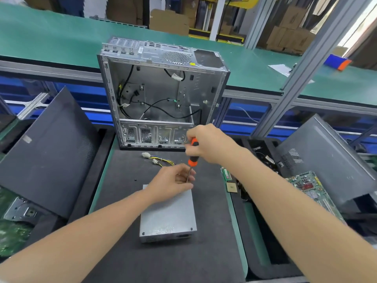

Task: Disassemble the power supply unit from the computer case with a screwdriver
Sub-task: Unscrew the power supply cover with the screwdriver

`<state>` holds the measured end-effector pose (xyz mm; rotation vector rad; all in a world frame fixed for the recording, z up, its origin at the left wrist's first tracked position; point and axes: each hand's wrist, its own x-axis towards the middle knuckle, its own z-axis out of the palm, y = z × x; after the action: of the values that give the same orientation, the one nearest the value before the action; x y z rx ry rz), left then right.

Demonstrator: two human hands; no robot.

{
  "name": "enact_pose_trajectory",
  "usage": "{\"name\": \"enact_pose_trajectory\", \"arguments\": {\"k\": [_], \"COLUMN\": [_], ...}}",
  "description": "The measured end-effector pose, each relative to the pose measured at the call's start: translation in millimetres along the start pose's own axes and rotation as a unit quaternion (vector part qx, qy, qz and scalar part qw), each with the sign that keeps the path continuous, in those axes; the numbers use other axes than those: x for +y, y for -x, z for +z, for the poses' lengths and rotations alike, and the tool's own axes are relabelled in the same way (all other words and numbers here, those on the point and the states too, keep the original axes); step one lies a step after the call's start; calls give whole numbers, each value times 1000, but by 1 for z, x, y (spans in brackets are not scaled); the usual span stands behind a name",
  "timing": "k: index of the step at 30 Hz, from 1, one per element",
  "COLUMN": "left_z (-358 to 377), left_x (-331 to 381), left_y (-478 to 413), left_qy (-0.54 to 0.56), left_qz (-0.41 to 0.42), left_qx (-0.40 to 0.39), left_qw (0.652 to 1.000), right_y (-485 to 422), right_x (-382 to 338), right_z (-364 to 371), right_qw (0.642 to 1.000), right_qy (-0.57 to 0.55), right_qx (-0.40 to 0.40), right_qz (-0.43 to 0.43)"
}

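A grey metal power supply unit [168,217] lies flat on the dark mat in front of me, outside the case, with its yellow and black cables [161,160] trailing toward the case. The open computer case [161,92] stands upright behind it, holding loose black cables. My right hand [206,142] grips the orange-and-black handle of a screwdriver [192,155] held nearly upright over the unit's far edge. My left hand [173,182] pinches the metal shaft near its tip, and the tip itself is hidden by my fingers.
Dark case side panels lean at the left [47,152] and right [326,160]. A green motherboard [310,186] and small chips [231,187] lie in the right tray. A tiny dark screw [135,179] lies on the mat. A green conveyor [61,41] runs behind the case.
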<state>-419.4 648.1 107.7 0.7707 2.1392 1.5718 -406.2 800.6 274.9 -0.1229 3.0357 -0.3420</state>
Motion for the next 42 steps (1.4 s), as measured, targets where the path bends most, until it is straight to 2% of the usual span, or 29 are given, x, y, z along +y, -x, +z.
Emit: {"name": "enact_pose_trajectory", "arguments": {"k": [6,12,15,17,20,23,31,36,39,42], "left_z": [-41,-45,-40,-39,-35,-28,-37,-36,-35,-33], "left_x": [48,62,64,65,63,62,57,58,58,57], "left_y": [-9,-18,-17,-17,-19,-19,-17,-16,-14,-14], "left_qy": [73,-32,-68,-77,-64,-37,-1,-14,-38,-63], "left_qz": [34,26,38,50,58,66,44,40,47,62], "left_qx": [-70,-60,-27,-10,16,25,-1,-6,-2,6], "left_qw": [994,997,997,996,996,997,999,999,998,996], "right_y": [3,0,2,7,15,14,17,15,18,22], "right_x": [22,20,17,16,4,-9,1,11,13,9], "right_z": [-15,-19,-21,-18,-8,3,-6,-11,-14,-13], "right_qw": [990,968,970,975,975,973,996,985,981,982], "right_qy": [-7,48,54,83,203,220,35,33,22,107], "right_qx": [-74,-117,-109,-62,50,75,-17,-56,-66,-1], "right_qz": [-116,-216,-210,-196,-75,15,-76,-160,-180,-154]}}
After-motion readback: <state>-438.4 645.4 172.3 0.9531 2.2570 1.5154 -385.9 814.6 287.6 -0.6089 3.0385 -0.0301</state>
